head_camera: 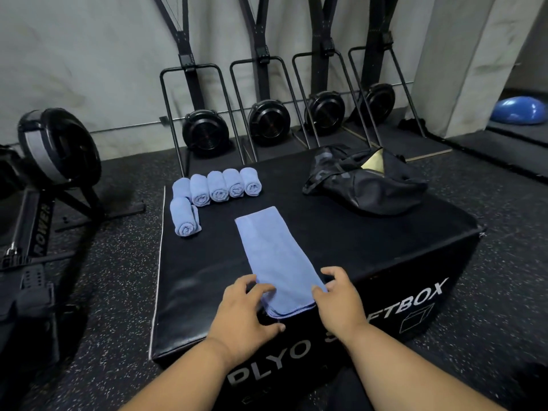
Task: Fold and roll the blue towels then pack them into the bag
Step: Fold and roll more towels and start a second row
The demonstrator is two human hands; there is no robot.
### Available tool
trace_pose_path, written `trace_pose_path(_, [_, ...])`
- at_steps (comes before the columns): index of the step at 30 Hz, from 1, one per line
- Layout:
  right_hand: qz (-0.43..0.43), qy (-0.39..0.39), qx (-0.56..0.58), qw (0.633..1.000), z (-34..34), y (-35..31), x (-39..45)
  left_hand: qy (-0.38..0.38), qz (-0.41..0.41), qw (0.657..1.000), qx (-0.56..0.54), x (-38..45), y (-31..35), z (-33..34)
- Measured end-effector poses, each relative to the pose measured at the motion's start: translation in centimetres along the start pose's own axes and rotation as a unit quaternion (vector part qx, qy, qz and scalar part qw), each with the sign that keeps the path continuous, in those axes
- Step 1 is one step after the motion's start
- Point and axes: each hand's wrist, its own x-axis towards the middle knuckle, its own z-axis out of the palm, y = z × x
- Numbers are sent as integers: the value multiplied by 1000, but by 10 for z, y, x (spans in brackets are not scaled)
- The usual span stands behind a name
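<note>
Six rolls [218, 186] stand at 10 o'clock on the box [355, 232]; bag [364, 180] at 1 o'clock. We note the left hand [246, 310] and right hand [341, 298] pinching the folded towel [275, 259] at its near end. We advise starting tight, edges kept square.

Folded blue towel [275, 256] flat; six rolled towels [218, 186] beside bag [364, 185].

I see both forearms bare to the frame edge; left hand [243, 310] and right hand [341, 301] wear no gloves, rings or watch.
</note>
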Motion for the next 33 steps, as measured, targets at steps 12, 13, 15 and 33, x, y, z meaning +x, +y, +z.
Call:
trace_pose_path(12, [28,-97,163,981,-3,-2,-16,34,133,985,106,3,0,15])
trace_pose_path(13, [29,-100,170,980,-3,-2,-16,22,137,983,121,1,-2,16])
trace_pose_path(15, [35,-106,189,976,-3,-1,-17,-1,130,979,154,-4,-7,20])
trace_pose_path(33, [-103,-202,61,972,24,8,-20,161,218,946,177,-5,-45,-42])
